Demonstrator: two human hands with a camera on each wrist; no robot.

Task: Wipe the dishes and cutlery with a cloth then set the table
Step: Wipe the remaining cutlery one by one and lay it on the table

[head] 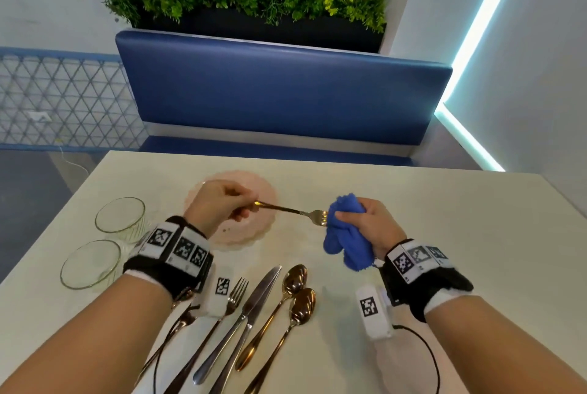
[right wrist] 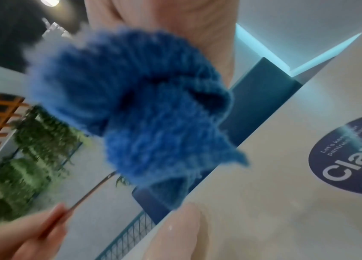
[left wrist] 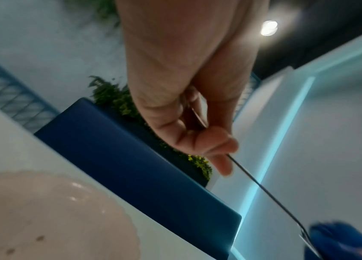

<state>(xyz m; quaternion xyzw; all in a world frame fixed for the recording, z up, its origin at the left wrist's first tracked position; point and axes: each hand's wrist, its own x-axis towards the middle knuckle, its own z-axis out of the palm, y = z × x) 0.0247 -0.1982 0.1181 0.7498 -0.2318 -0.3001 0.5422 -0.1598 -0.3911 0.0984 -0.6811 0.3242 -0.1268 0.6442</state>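
My left hand (head: 222,203) pinches the handle of a gold fork (head: 295,212) above the table, tines pointing right. The fork's thin handle (left wrist: 264,190) runs down from my left fingers (left wrist: 215,146) toward the cloth. My right hand (head: 371,222) grips a bunched blue cloth (head: 346,235), and the fork's tines touch the cloth's left edge. The cloth (right wrist: 135,109) fills the right wrist view, and the fork handle (right wrist: 95,190) leads out from under it. A pink scalloped plate (head: 254,235) lies on the table under my left hand.
Two clear glass bowls (head: 120,214) (head: 90,263) stand at the table's left. A silver fork (head: 222,320), a knife (head: 251,311) and two gold spoons (head: 293,279) (head: 301,304) lie at the near edge. A blue bench (head: 279,95) with plants stands behind the table (head: 444,235).
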